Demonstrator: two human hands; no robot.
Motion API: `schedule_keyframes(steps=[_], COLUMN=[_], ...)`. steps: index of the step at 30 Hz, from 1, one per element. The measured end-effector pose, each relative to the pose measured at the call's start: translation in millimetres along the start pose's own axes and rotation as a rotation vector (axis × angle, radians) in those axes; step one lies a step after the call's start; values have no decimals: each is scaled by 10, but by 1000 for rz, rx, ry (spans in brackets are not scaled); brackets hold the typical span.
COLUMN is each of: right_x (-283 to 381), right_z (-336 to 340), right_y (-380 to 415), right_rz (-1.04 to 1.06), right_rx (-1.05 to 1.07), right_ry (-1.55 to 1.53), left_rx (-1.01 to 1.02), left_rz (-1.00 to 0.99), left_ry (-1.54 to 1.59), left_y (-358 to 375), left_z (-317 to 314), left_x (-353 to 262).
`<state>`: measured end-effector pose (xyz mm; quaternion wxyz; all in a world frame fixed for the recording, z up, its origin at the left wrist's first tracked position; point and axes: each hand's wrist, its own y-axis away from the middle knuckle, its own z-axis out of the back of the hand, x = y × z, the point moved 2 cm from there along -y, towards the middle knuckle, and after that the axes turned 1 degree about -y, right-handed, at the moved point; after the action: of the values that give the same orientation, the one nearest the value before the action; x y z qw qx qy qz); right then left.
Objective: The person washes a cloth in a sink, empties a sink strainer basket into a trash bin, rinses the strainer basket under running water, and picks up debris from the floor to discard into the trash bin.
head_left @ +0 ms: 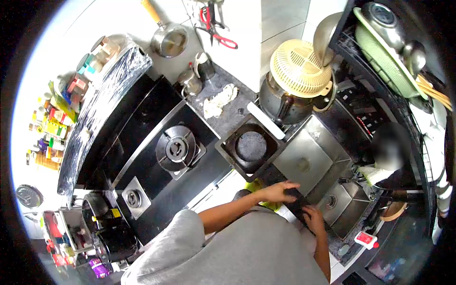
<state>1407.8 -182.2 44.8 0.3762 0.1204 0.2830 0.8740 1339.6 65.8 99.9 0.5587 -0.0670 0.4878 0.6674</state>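
At the front edge of the steel sink, my left hand has its fingers and thumb around one end of a dark, flat object. Closer to my body, my right hand rests its fingers on the same object's other end. Its kind is hard to make out against the dark counter edge. Beyond it lie the large sink basin and a smaller basin with a drain. Just left of the sink sits a square black pan with a dark round patch inside.
A gas burner is left on the black hob. Behind the sink stands a dark pot under a cream plastic strainer. A crumpled cloth lies on the counter. A red-and-white bottle is at right. A green basket sits on the rack.
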Motion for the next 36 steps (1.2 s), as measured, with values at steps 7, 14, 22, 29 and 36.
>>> schedule_keyframes(steps=[7,14,22,29,36], right_x=[-51,302,-146,-46,-121], right_z=[-478,981,391,-65,-547], right_y=[143,676,246,595,795], right_rz=[48,255,215,-32,-209], right_rx=[49,44,105,67,-321], right_ry=[-1234,-1832,-1999,-1773,-1068], left_rx=[-160,157,289,-131,-47], left_rz=[-106,-452,-262,-110,-55], left_ry=[506,984,1051,547,687], left_y=[89,334,-334,-177,-285], left_z=[-75,463,167,-129,126], left_x=[686,13,-253,610,411])
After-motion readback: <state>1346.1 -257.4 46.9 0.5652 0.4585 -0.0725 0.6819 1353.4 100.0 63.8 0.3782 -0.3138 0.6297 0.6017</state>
